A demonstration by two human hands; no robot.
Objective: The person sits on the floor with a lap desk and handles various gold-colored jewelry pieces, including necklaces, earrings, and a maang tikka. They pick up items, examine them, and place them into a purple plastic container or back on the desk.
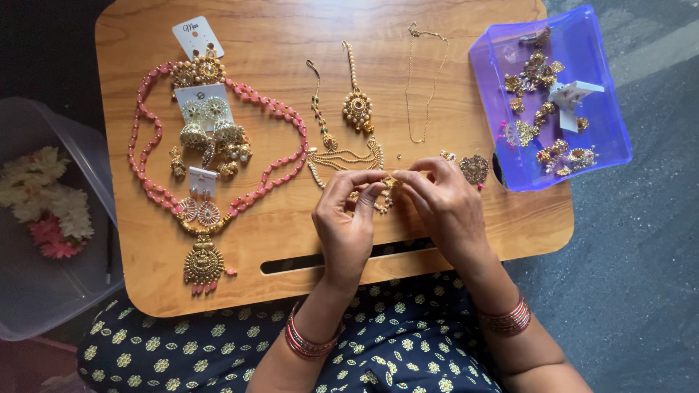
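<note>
Both hands meet above the counter's (466, 240) near edge: left hand (346, 215) and right hand (440, 204), fingertips pressed together, pinching a small gold ornament (386, 191) between them. It lies just ahead of both, equally close; its long axis cannot be judged. Pink bead necklace (218, 145) occupies the left half. Purple tray (604, 87) overhangs the far right corner. Gold pendant (475, 169) sits just right of the right hand.
</note>
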